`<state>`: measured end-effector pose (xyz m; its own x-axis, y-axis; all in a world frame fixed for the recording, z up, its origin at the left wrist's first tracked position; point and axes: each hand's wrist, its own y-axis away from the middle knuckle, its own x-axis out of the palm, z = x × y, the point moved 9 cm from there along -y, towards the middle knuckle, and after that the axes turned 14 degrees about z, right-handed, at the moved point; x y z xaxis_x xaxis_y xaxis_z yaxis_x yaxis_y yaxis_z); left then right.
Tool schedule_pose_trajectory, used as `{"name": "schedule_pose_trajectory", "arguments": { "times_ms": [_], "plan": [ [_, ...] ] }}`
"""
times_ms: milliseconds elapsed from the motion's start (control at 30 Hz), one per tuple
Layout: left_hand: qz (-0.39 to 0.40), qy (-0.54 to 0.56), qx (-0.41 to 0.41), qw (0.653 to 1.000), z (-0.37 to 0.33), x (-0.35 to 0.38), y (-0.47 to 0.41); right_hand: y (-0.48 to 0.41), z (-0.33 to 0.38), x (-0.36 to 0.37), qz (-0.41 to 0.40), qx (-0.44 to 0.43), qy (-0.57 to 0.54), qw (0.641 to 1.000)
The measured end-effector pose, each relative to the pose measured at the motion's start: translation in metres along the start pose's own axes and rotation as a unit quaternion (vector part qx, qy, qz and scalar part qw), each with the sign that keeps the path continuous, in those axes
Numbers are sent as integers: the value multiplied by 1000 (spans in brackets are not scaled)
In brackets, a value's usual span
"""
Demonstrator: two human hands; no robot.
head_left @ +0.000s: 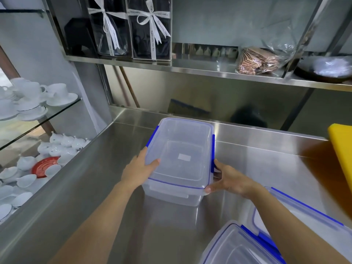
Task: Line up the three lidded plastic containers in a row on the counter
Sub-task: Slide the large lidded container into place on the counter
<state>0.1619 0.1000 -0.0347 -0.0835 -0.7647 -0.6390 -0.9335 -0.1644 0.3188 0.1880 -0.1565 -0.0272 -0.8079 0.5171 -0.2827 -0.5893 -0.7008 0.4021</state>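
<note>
Fingers of the left hand (140,167) and right hand (227,179) clamp the near end of the clear container (181,157), thumbs over the lid edge, one hand per long side. Container rests on the steel counter (266,155), directly ahead of both hands, long axis running away from the person. Both hands lie equally near. Two further lidded containers (247,248) sit near-right, partly out of view; the row probably extends toward them

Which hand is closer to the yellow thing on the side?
The right hand. It grips the near right corner of the held container, on the side toward the yellow board. The left hand holds the container's opposite side, farther from the board.
</note>
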Motion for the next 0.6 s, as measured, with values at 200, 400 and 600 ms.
{"name": "schedule_pose_trajectory", "arguments": {
  "times_ms": [200,400,600],
  "plan": [
    [-44,30,20,998,-2,-10,-26,-19,-8,-20,-31,-5,-30,999],
    [-78,-37,12,996,-2,-18,-29,-25,-10,-23,-44,-9,7,999],
    [-97,-193,-39,976,-17,-22,-20,-8,-8,-22,-74,28,68,995]
  ]
}}
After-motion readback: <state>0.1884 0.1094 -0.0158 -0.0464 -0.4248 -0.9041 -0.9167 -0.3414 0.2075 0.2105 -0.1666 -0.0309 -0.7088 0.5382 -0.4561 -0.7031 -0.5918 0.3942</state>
